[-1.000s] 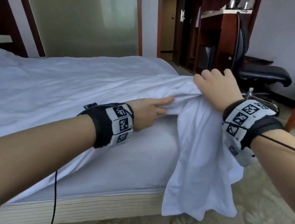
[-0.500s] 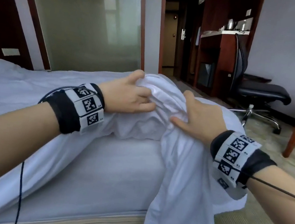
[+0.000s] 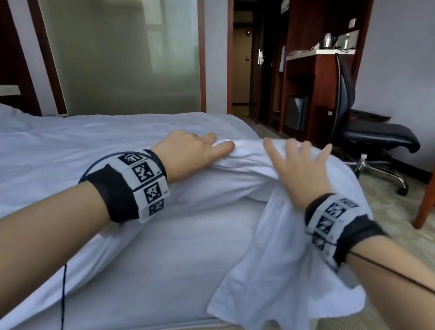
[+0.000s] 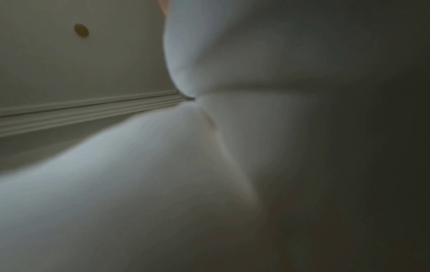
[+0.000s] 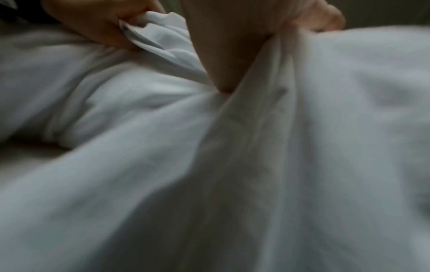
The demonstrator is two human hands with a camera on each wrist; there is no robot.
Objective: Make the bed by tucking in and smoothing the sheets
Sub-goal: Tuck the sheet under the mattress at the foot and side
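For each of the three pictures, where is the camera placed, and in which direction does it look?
Head: worn on the head, looking forward and down over the bed; both forearms, left hand and right hand show.
Left wrist: pressed low against blurred white sheet; hardly any hand shows.
Right wrist: looks along the hand at the sheet; both hands show.
All three share the sheet.
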